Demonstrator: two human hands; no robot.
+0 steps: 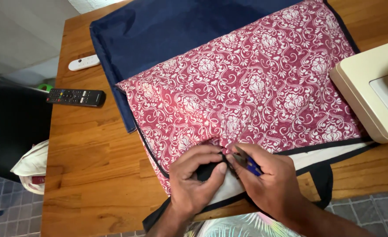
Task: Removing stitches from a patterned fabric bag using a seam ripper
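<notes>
Left hand (pixel 196 175) pinching dark edging (pixel 209 169), right hand (pixel 268 180) gripping snips (pixel 246 161)

A warm brown wooden table with plank grain (pixel 93 145) fills most of the view under soft, even light. Past its far left corner rises a plain white wall (pixel 23 30). To the left stands a black piece of furniture (pixel 9 127). Below the table lies a grey tiled floor (pixel 9 210), showing again at the lower right.
</notes>
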